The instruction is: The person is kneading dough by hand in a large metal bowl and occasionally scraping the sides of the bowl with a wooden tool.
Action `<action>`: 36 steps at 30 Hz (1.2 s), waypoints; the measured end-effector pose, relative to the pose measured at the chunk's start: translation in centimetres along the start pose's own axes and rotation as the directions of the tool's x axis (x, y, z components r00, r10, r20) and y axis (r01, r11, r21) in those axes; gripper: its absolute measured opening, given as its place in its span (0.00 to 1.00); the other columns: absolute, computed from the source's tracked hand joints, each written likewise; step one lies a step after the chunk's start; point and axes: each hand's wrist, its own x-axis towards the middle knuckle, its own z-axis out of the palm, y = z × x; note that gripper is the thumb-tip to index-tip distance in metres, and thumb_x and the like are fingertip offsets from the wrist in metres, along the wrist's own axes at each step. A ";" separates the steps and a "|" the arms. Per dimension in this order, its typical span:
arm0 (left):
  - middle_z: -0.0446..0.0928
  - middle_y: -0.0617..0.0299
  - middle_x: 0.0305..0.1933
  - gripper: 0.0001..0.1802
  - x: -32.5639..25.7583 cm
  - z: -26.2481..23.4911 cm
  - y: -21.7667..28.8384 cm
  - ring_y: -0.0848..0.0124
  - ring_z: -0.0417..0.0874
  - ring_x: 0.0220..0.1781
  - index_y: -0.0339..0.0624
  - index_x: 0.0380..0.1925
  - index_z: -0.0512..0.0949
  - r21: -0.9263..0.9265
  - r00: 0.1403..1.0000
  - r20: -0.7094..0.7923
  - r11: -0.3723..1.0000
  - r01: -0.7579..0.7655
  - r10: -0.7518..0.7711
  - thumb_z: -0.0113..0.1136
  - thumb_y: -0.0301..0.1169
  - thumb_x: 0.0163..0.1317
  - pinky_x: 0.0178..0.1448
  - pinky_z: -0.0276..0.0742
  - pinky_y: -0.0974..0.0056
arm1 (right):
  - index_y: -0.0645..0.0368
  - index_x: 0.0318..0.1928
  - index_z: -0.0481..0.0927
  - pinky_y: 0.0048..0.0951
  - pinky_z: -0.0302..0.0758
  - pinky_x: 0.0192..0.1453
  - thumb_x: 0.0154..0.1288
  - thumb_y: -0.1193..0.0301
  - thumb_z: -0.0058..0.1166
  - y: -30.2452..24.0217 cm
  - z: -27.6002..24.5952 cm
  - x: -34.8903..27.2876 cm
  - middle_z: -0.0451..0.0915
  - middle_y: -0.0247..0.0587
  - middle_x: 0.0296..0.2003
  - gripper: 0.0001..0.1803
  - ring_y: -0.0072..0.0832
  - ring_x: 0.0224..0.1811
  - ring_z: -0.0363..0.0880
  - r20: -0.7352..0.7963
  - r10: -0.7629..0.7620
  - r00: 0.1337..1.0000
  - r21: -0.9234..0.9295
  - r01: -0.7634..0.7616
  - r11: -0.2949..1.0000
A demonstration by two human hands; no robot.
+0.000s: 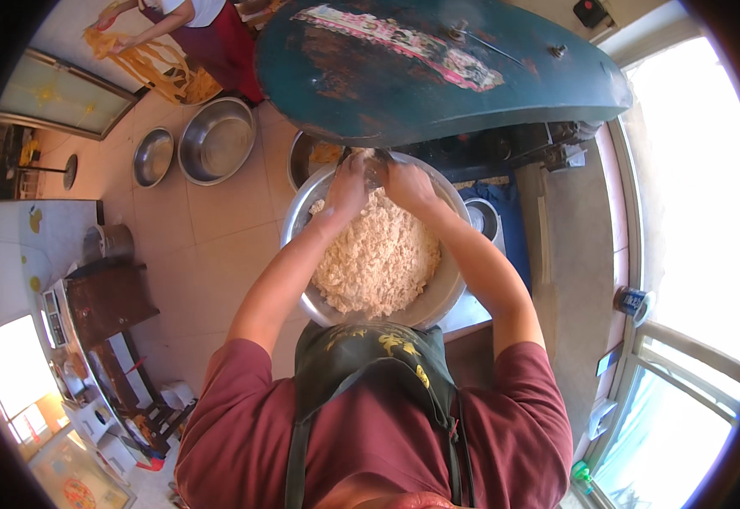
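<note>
A wide metal bowl (452, 284) stands in front of my apron, heaped with pale, crumbly dough (378, 259). Both my arms reach over it to the far rim, just below the big dark-green machine housing (438, 81). My left hand (347, 193) is at the far left of the dough, with a pale bit showing by its fingertips. Close beside it, my right hand (410, 188) angles inward from the right. Between the hands is a dark gap at the machine's lower edge. The fingers of both hands are largely hidden there, so I cannot see whether they grip anything.
On the tiled floor at left sit a large metal basin (217, 142) and a smaller one (154, 158). A co-worker (217, 42) at upper left handles long yellowish strips (154, 64). A small metal bowl (482, 218) is at right, near the windowed wall.
</note>
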 end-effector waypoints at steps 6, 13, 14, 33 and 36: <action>0.71 0.48 0.65 0.28 -3.5 -2.6 2.0 0.46 0.71 0.67 0.38 0.61 0.70 -0.163 0.992 0.080 0.983 -0.085 0.099 0.55 0.16 0.58 0.67 0.72 0.48 | 0.62 0.41 0.82 0.53 0.79 0.40 0.71 0.62 0.52 2.1 -0.1 1.6 0.83 0.61 0.33 0.15 0.58 0.35 0.82 -0.001 0.081 0.997 -0.011 -0.081 0.997; 0.71 0.45 0.67 0.24 -4.1 9.8 0.2 0.51 0.70 0.70 0.35 0.62 0.69 0.107 0.903 0.298 0.929 -0.353 0.309 0.49 0.24 0.65 0.75 0.63 0.51 | 0.64 0.42 0.82 0.47 0.77 0.38 0.70 0.62 0.57 3.7 -7.1 -2.6 0.81 0.61 0.29 0.15 0.57 0.34 0.81 0.011 -0.020 1.000 0.175 0.017 0.984; 0.71 0.44 0.67 0.23 -2.7 11.7 0.0 0.51 0.70 0.70 0.35 0.62 0.69 0.199 0.897 0.270 0.892 -0.407 0.349 0.49 0.25 0.66 0.76 0.62 0.51 | 0.64 0.43 0.82 0.46 0.77 0.38 0.70 0.63 0.57 4.5 -7.1 -3.8 0.81 0.61 0.29 0.15 0.56 0.34 0.81 -0.023 -0.027 0.999 0.211 0.031 0.977; 0.78 0.44 0.58 0.38 1.2 9.8 4.6 0.51 0.80 0.57 0.48 0.67 0.65 0.193 0.658 0.751 0.971 -0.144 -0.051 0.71 0.31 0.56 0.62 0.77 0.52 | 0.61 0.48 0.81 0.45 0.78 0.40 0.72 0.62 0.56 14.5 2.9 -17.8 0.82 0.58 0.34 0.15 0.55 0.36 0.82 -0.272 0.396 0.877 0.428 -0.258 0.866; 0.78 0.48 0.60 0.37 -0.4 6.5 4.4 0.56 0.83 0.52 0.46 0.68 0.63 0.017 0.685 0.712 0.979 0.202 -0.154 0.68 0.27 0.59 0.57 0.80 0.57 | 0.61 0.49 0.81 0.45 0.78 0.41 0.72 0.62 0.56 14.4 3.0 -18.1 0.82 0.58 0.34 0.15 0.54 0.36 0.83 -0.203 0.374 0.905 0.412 -0.267 0.871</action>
